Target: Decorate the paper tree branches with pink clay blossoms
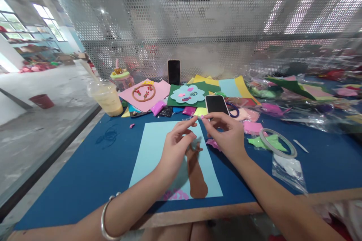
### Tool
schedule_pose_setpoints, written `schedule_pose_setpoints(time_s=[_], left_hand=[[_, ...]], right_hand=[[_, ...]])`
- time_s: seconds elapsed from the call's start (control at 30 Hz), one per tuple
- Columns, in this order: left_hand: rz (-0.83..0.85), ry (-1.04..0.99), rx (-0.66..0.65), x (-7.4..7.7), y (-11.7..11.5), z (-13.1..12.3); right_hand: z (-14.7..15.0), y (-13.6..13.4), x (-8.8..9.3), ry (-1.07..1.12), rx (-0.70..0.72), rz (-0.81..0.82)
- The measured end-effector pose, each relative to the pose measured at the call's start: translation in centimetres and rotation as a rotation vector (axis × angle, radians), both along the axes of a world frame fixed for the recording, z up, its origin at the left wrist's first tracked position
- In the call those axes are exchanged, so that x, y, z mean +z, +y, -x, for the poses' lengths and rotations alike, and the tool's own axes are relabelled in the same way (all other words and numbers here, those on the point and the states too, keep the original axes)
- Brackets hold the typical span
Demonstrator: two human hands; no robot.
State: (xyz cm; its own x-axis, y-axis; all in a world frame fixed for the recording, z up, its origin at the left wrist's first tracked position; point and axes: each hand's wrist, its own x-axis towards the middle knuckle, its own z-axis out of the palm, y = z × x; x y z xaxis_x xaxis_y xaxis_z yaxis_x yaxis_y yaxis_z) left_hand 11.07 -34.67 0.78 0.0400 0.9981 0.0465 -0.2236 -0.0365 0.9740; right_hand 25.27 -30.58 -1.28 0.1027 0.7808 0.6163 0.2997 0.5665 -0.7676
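My right hand (227, 135) pinches a small pink bit of clay (201, 117) between thumb and forefinger. Close by on the left, my left hand (178, 143) has its forefinger stretched toward that bit, thumb apart, with nothing seen in it. Both hands are above a light blue sheet of paper (152, 150). On the sheet lies a brown tree trunk shape (197, 177) with short branches, partly covered by my left hand. Pink clay pieces (177, 195) sit along the sheet's lower edge. A larger pink clay lump (213, 144) shows under my right hand.
Behind the sheet are a phone (217, 104), clay packets (158, 107) and a green card with a cloud shape (186, 94). A drink cup (109, 98) stands at the left edge. To the right lie a tape ring (278, 143), green clay (260, 142) and a plastic bag (290, 169).
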Motion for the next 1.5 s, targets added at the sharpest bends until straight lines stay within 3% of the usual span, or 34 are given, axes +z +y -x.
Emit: schedule_pose_setpoints(time_s=[0.27, 0.33, 0.53, 0.7, 1.0, 1.27, 1.33, 1.5], left_hand=[[-0.031, 0.179, -0.006, -0.2, 0.2, 0.2], [-0.126, 0.365, -0.005, -0.2, 0.5, 0.3], [-0.556, 1.244, -0.154, -0.1, 2.5, 0.0], [-0.644, 1.49, -0.202, -0.8, 3.5, -1.4], [-0.633, 1.449, -0.241, -1.4, 3.6, -1.5], [-0.522, 1.21, -0.276, -0.8, 3.9, -0.4], [-0.445, 1.057, -0.267, -0.4, 3.7, 0.0], [-0.102, 0.458, -0.199, 0.4, 2.9, 0.6]], right_hand=[[0.0, -0.1, 0.2, 0.035, 0.039, 0.043], [-0.2, 0.0, 0.3, 0.073, 0.04, 0.064], [-0.9, 1.3, 0.0, 0.203, 0.06, 0.148], [-1.1, 2.7, -1.0, 0.298, 0.071, 0.236], [-0.9, 3.0, -1.6, 0.298, 0.12, 0.304], [-1.2, 3.4, -2.1, 0.262, 0.105, 0.306], [-1.2, 3.4, -2.1, 0.245, 0.104, 0.304], [-1.2, 3.1, -1.8, 0.231, 0.113, 0.304]])
